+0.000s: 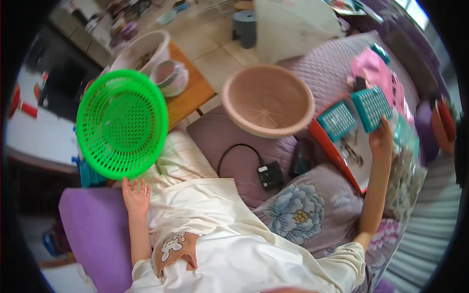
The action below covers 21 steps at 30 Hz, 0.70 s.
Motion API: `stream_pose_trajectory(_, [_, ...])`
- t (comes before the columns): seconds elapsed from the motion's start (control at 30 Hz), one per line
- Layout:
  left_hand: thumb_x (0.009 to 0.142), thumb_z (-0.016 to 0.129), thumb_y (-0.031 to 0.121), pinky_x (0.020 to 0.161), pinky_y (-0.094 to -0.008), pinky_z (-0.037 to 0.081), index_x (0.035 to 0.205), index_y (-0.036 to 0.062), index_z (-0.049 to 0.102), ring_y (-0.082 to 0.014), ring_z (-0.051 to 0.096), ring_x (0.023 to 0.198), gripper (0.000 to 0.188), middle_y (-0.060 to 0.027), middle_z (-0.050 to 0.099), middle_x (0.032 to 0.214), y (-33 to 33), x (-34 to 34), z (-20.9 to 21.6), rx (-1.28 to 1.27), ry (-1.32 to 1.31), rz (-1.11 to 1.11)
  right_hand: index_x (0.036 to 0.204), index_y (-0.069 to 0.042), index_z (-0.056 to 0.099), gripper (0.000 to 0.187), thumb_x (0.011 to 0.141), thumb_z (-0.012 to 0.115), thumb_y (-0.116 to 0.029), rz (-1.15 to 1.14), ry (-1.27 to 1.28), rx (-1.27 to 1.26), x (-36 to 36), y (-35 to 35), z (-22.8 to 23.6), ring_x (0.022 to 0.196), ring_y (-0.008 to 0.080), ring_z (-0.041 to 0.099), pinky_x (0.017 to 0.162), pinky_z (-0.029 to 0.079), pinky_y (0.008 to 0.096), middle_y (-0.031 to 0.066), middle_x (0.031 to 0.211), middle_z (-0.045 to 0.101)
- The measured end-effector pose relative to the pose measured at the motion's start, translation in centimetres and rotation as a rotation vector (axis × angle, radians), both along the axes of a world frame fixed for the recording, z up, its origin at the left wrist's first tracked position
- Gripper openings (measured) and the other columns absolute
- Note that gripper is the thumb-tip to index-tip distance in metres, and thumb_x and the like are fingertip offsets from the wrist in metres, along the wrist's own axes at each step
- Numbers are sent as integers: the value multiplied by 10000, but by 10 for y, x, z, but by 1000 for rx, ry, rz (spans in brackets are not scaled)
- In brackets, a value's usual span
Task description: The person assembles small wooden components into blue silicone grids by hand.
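My right hand (381, 139) grips the lower edge of a teal rectangular grid tray (375, 107), held tilted over a red-edged shallow box (337, 158). A similar teal grid tray (336, 121) lies inside that box, beside some small dark and silvery pieces I cannot make out. On the left, a bright green perforated plastic basket (122, 124) stands tilted by my leg, its inside facing me. My left hand (136, 195) lies palm up just below its rim, fingers spread. Whether the fingertips touch the rim is unclear.
A beige-pink colander (268, 100) rests on the padded seat ahead. Near it lie a black cable and a small black device (270, 176). A wooden table (190, 93) at the far left carries pale tubs. A flowered cushion (303, 210) and a pink bag (373, 68) are on the right.
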<state>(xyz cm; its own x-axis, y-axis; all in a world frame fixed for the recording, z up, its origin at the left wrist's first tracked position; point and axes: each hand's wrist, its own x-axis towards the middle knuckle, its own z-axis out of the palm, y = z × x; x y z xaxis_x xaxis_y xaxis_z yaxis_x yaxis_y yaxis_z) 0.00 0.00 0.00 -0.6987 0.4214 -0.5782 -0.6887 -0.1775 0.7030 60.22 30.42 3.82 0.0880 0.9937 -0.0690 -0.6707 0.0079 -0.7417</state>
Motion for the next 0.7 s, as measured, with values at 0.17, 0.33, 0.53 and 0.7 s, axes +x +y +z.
stream_pose_trajectory(0.17, [757, 545, 472, 950, -519, 207, 1303, 208, 114, -312, 188, 1240, 744, -54, 94, 1381, -4, -68, 55, -38, 387, -29, 963, -20, 512, 160, 818, 505, -88, 122, 120, 102, -62, 10, 14, 850, 163, 571, 752, 474, 281, 80, 948, 588])
stream_pose_trajectory(0.33, [818, 543, 184, 913, -512, 295, 1304, 224, 70, -313, 295, 1185, 679, -75, 144, 1361, -7, -94, 40, 42, 395, -67, 976, -6, 497, 159, 842, 464, -86, 96, 21, 29, -155, -6, 83, 878, 176, 571, 759, 484, 315, 93, 963, 586])
stream_pose_trajectory(0.53, [804, 429, 3, 787, -380, 452, 1282, 109, 222, -257, 454, 1057, 532, -118, 369, 1242, 3, -94, 31, 4, 479, -132, 962, 0, 508, 157, 836, 474, -85, 78, 108, 19, -189, -23, 105, 894, 211, 569, 786, 472, 355, 102, 976, 583])
stream_pose_trajectory(0.7, [780, 377, -49, 773, -345, 467, 1267, 33, 231, -233, 462, 1042, 516, -154, 394, 1206, 12, -56, 90, -37, 498, -153, 981, -3, 492, 163, 838, 463, -75, -76, 23, 6, -188, -29, 128, 897, 188, 565, 797, 466, 329, 90, 981, 578])
